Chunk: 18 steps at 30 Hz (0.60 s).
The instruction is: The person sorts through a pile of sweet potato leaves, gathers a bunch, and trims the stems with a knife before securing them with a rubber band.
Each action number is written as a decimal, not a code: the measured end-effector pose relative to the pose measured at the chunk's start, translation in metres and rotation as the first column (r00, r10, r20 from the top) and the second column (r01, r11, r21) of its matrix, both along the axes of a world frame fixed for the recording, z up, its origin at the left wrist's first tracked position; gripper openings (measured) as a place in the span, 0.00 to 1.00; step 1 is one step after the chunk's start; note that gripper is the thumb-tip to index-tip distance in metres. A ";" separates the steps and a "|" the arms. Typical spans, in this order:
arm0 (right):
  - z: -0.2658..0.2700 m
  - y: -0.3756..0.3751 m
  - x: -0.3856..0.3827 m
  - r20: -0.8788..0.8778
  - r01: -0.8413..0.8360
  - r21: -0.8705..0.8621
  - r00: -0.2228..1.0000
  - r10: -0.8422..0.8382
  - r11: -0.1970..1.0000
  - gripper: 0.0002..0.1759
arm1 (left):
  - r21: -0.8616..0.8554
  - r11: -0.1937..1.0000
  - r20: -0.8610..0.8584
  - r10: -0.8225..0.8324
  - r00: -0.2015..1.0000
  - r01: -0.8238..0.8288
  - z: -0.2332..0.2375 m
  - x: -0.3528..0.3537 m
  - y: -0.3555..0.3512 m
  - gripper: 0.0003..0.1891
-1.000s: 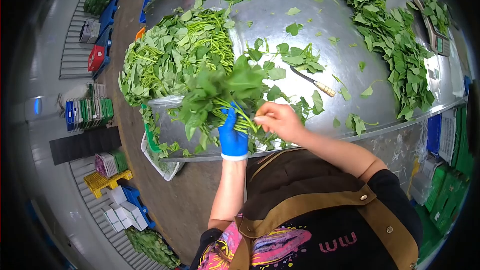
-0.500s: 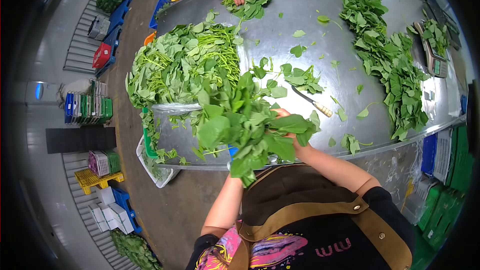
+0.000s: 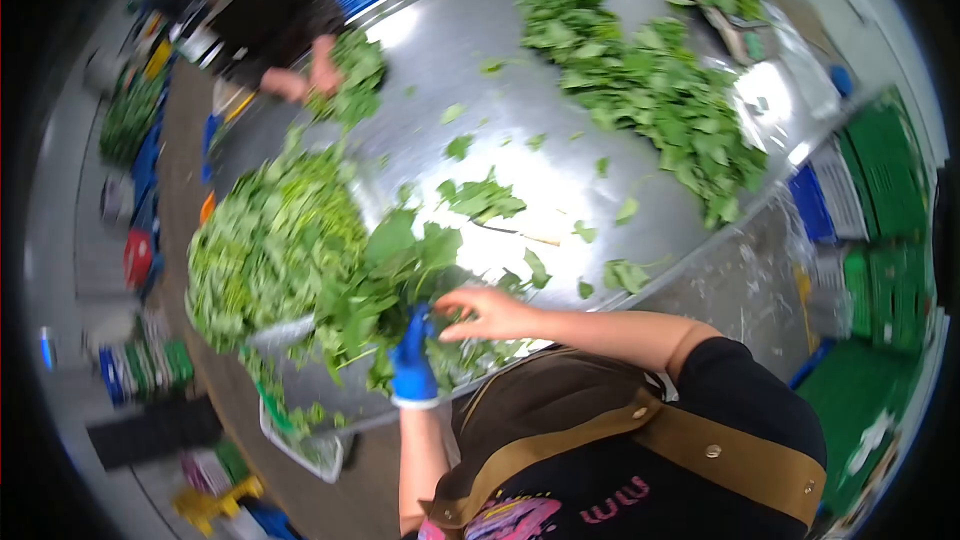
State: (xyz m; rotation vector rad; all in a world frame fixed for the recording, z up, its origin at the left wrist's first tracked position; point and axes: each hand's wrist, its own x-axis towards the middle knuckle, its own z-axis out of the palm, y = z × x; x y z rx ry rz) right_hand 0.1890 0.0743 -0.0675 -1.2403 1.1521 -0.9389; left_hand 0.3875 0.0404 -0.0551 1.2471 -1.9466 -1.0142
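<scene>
My left hand (image 3: 412,360), in a blue glove, is closed around the stems of a leafy green bunch (image 3: 395,260) near the table's front edge. Bare and beside the glove, my right hand (image 3: 475,312) has its fingers apart and partly curved, close to the stems. A large pile of leafy greens (image 3: 280,245) lies just to the left of the bunch. Beyond my hands, a small clump of leaves (image 3: 485,198) rests on the metal table (image 3: 420,155), with a knife (image 3: 520,234) next to it, blurred by glare.
A co-worker's hands (image 3: 318,75) hold greens at the far left. A long row of greens (image 3: 640,75) crosses the table's right part, near a scale (image 3: 735,35). Green crates (image 3: 885,180) stand at right. A white-rimmed crate (image 3: 300,450) sits below the table's left edge.
The view has turned, shifting the table scene leftward. My gloved left hand, mostly hidden before, now shows at the stems. My right hand has come out from under the leaves, and the bunch is lower.
</scene>
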 end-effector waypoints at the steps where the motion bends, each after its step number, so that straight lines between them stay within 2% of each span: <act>1: 0.003 0.005 0.000 0.153 0.009 0.035 0.988 -0.015 0.999 0.35 | 0.297 0.953 -0.179 0.120 0.977 -0.062 0.010 -0.015 0.000 0.08; 2: 0.005 0.008 0.001 0.310 0.004 0.059 0.951 -0.022 0.998 0.34 | 0.578 0.812 -0.285 0.285 0.915 -0.072 0.023 -0.029 0.002 0.07; 4: 0.008 -0.001 -0.010 0.061 -0.156 0.319 0.988 0.144 0.935 0.36 | 0.689 0.725 -0.281 0.265 0.922 0.002 0.023 -0.039 0.008 0.04; 5: 0.021 0.012 -0.019 0.405 -0.121 0.300 0.914 -0.011 0.946 0.33 | 0.675 0.702 -0.196 -0.124 0.973 0.226 0.007 -0.025 0.001 0.04; 6: -0.026 0.002 -0.013 0.436 -0.178 -0.074 0.879 0.193 0.981 0.41 | 0.715 0.626 -0.212 -0.227 0.950 0.309 0.034 -0.055 0.004 0.04; 8: 0.002 0.027 -0.028 0.658 -0.133 0.253 0.749 -0.070 0.958 0.36 | 0.765 0.536 -0.305 -0.187 0.934 0.357 0.047 -0.076 0.007 0.07; 9: -0.003 0.024 -0.029 0.733 -0.197 0.245 0.679 -0.048 0.949 0.32 | 0.787 0.487 -0.316 -0.208 0.926 0.378 0.043 -0.084 0.006 0.08; 11: -0.013 0.032 -0.042 0.570 -0.090 0.268 0.818 -0.083 0.959 0.31 | 0.829 0.386 -0.332 -0.241 0.912 0.404 0.024 -0.092 0.004 0.09; 13: -0.011 0.038 -0.063 0.412 0.012 0.228 0.905 -0.107 0.974 0.27 | 0.672 0.565 -0.268 -0.417 0.868 0.479 -0.007 -0.109 -0.001 0.08; 16: -0.003 0.044 -0.102 0.210 0.141 0.076 0.966 -0.154 0.987 0.19 | 0.710 0.500 -0.307 -0.415 0.856 0.497 -0.007 -0.139 0.001 0.10; 17: -0.007 0.042 -0.111 0.506 0.138 0.124 0.843 -0.182 0.983 0.18 | 0.744 0.461 -0.297 -0.421 0.857 0.484 -0.003 -0.149 0.001 0.11; 18: -0.012 0.039 -0.121 0.747 0.110 0.174 0.633 -0.204 0.979 0.18 | 0.776 0.421 -0.286 -0.427 0.858 0.469 -0.002 -0.157 0.001 0.11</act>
